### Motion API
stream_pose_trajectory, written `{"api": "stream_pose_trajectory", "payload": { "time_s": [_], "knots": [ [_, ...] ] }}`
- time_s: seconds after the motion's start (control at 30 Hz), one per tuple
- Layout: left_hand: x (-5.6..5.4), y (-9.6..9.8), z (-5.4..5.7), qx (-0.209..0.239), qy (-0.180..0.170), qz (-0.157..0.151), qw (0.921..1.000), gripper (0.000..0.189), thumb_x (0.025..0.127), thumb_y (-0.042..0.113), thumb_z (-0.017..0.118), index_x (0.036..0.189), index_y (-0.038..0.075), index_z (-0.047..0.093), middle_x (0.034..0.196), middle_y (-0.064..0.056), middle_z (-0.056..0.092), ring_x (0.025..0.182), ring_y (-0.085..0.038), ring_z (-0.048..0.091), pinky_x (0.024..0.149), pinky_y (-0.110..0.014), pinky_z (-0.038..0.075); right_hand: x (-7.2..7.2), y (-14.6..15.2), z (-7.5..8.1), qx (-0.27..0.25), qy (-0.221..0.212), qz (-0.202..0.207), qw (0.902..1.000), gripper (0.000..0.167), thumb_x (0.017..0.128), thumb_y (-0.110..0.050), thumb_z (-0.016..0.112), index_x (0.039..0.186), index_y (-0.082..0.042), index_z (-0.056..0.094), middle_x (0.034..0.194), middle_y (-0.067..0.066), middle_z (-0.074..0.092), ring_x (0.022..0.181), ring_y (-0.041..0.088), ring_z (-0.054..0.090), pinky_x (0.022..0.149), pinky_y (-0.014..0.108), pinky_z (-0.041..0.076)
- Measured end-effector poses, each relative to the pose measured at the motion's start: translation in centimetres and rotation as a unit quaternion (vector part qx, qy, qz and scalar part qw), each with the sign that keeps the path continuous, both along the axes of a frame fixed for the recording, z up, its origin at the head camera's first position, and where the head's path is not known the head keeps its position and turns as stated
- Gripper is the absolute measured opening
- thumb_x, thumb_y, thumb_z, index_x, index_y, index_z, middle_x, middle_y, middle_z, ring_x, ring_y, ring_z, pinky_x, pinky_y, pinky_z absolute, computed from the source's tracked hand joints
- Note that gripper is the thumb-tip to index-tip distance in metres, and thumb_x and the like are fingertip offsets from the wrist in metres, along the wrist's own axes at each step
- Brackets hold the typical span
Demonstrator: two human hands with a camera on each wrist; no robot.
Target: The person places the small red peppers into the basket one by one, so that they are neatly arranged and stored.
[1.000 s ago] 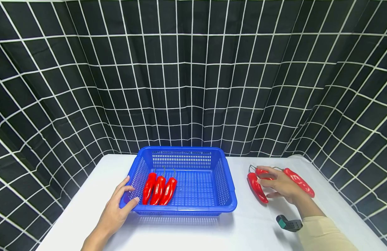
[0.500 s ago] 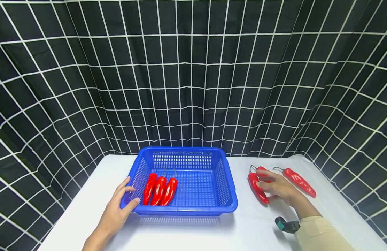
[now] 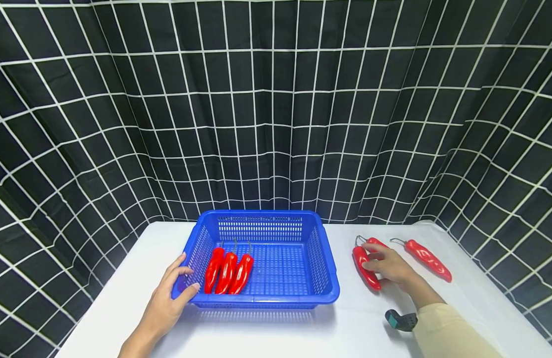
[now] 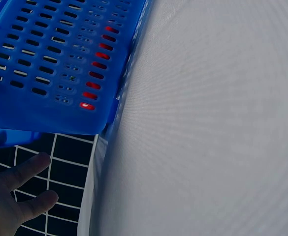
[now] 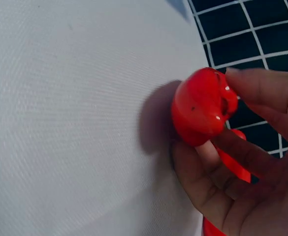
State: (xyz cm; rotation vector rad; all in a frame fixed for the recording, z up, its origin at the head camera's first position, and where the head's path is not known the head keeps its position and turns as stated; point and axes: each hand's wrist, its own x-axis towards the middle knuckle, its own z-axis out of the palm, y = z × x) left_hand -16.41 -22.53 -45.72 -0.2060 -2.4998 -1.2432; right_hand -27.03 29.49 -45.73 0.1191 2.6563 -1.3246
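Three red chili peppers (image 3: 226, 272) lie side by side in the left part of a blue plastic basket (image 3: 267, 298). My left hand (image 3: 167, 297) rests at the basket's front left corner, fingers and thumb spread over the rim; in the left wrist view, two fingers (image 4: 33, 204) stretch out beside the basket wall. On the right, my right hand (image 3: 389, 266) pinches a red chili pepper (image 5: 200, 108) between thumb and fingers, close over the white table. A second chili pepper (image 3: 375, 242) lies partly hidden behind that hand. Farther right lies another chili pepper (image 3: 428, 259) with a curved green stem.
A white cloth (image 3: 258, 338) covers the table. Black curtain (image 3: 276, 124) with a white grid stands behind and at both sides. A dark wrist device (image 3: 401, 320) sticks out beside the beige right sleeve (image 3: 450, 333).
My right hand has moved slightly left and closed its thumb and fingers on the nearest chili pepper, which has shifted a little left. The left hand and basket have stayed nearly still.
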Motion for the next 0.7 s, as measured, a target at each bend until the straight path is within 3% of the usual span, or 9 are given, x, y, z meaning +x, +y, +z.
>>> {"api": "stream_pose_trajectory", "payload": {
  "time_s": [0.37, 0.7],
  "knots": [
    [0.0, 0.1, 0.1, 0.001, -0.006, -0.001, 1.0, 0.024, 0.091, 0.022, 0.066, 0.11, 0.01, 0.058, 0.153, -0.006, 0.032, 0.138, -0.041, 0.026, 0.101, -0.069, 0.023, -0.1, -1.1, 0.0, 0.061, 0.017, -0.01, 0.998, 0.078, 0.077, -0.01, 0.079, 0.144, -0.006, 0.04, 0.12, 0.029, 0.05, 0.104, 0.047, 0.052, 0.062, 0.039, 0.057],
    [0.1, 0.1, 0.2, -0.003, -0.007, 0.001, 1.0, 0.024, 0.091, 0.021, 0.066, 0.11, 0.01, 0.058, 0.153, -0.007, 0.032, 0.138, -0.042, 0.025, 0.101, -0.069, 0.023, 0.1, -1.6, 0.5, 0.078, -0.021, -0.01, 0.9967, 0.083, 0.074, -0.012, 0.081, 0.145, -0.007, 0.038, 0.116, 0.025, 0.052, 0.1, 0.044, 0.055, 0.059, 0.039, 0.057]
  ]
}}
